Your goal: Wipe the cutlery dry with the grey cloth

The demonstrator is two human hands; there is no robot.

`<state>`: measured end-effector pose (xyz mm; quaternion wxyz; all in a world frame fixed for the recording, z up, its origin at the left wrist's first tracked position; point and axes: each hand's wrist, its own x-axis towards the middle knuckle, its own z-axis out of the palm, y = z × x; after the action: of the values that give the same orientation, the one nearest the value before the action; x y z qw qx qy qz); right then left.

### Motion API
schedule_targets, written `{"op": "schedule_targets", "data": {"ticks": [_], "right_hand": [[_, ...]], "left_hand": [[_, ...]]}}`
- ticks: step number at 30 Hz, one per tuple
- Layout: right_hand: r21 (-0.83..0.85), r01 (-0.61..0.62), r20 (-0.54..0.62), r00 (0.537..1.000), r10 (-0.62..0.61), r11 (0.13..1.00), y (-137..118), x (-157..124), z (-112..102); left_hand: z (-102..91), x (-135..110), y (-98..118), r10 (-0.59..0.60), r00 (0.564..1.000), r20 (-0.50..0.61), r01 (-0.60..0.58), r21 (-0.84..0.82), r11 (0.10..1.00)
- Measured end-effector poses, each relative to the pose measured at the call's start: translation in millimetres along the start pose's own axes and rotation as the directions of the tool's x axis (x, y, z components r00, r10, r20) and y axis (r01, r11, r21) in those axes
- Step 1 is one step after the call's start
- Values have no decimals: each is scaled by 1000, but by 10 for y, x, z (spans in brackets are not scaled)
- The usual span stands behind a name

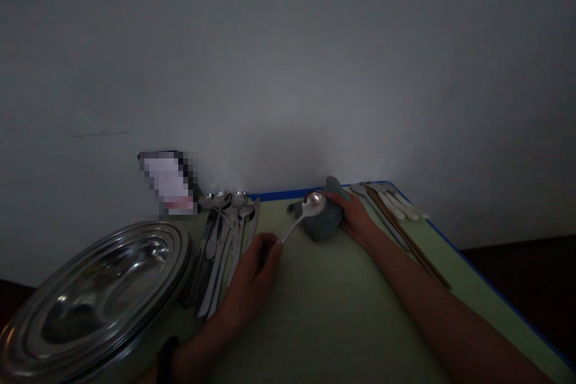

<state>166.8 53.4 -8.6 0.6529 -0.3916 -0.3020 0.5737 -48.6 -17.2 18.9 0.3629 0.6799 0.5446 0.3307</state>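
Observation:
My left hand [255,273] grips a metal spoon [292,229] by the end of its handle, with the bowl pointing up and to the right. Behind the spoon's bowl, a grey cloth [323,225] is bunched in my right hand [355,216], whose fingers are partly hidden by it. The bowl overlaps the cloth in view; whether they touch I cannot tell. To the left of my left hand lies a group of spoons and knives [225,234]. Right of my right hand are a pair of wooden chopsticks [409,237], a metal utensil [378,216] and several white-handled utensils [398,201].
A stack of oval metal trays [180,252] stands at the left on the green table [324,324]. Behind it a blurred-out phone-like object [168,183] leans by the wall [288,72]. The table's blue edge [477,267] runs along the back and right.

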Motion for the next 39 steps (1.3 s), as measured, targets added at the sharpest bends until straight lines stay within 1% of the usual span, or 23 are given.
{"op": "schedule_targets", "data": {"ticks": [3, 5, 8, 10, 12, 15, 17, 19, 20, 23, 26, 29, 31, 32, 33, 36, 39], "right_hand": [[44, -26, 41, 999, 24, 999, -27, -31, 16], [68, -75, 92, 993, 69, 995, -36, -67, 36], [69, -237, 165, 961, 223, 969, -34, -123, 56], [79, -318, 210, 932, 296, 945, -40, -146, 53], [134, -326, 276, 919, 281, 936, -61, -152, 42], [220, -305, 388, 899, 204, 927, -88, -135, 33], [195, -297, 420, 887, 194, 935, -66, -116, 41], [114, -243, 405, 897, 179, 963, 1, -94, 59], [68, -196, 385, 910, 155, 978, 45, -82, 69], [-52, -20, 316, 948, 36, 998, 154, -62, 100], [-177, 116, 284, 957, -62, 977, 164, -83, 131], [-348, 180, 288, 954, -78, 920, 112, -131, 158], [-418, 166, 292, 956, -41, 893, 95, -151, 162], [-413, 144, 292, 956, -19, 899, 98, -154, 159], [-380, 115, 293, 956, 2, 918, 108, -153, 155], [-205, 10, 285, 957, 50, 979, 147, -136, 154], [-62, -80, 238, 967, 93, 995, 162, -126, 173]], "left_hand": [[15, 2, -18, 18, 1000, 15, -18, 9, 1000], [29, -2, -35, 30, 998, 47, -29, -24, 999], [43, -9, -51, 38, 997, 70, -32, -90, 995], [42, -11, -47, 44, 998, 54, -39, -78, 996], [35, -12, -33, 56, 997, 49, -55, -19, 998], [24, -6, -12, 65, 993, 100, -71, 57, 996], [23, -1, -11, 60, 991, 123, -70, 79, 994], [23, 3, -20, 59, 990, 126, -70, 89, 994], [23, 2, -25, 62, 990, 129, -75, 96, 993], [18, -12, -27, 90, 982, 166, -109, 114, 987], [8, -41, -9, 123, 965, 230, -153, 119, 981], [6, -62, -3, 139, 955, 261, -173, 112, 979], [9, -65, -11, 149, 954, 260, -178, 91, 980], [11, -64, -16, 154, 955, 255, -179, 81, 980], [13, -62, -20, 158, 956, 249, -181, 73, 981], [17, -58, -28, 157, 952, 263, -179, 63, 982], [21, -60, -34, 150, 944, 294, -188, 107, 976]]}}
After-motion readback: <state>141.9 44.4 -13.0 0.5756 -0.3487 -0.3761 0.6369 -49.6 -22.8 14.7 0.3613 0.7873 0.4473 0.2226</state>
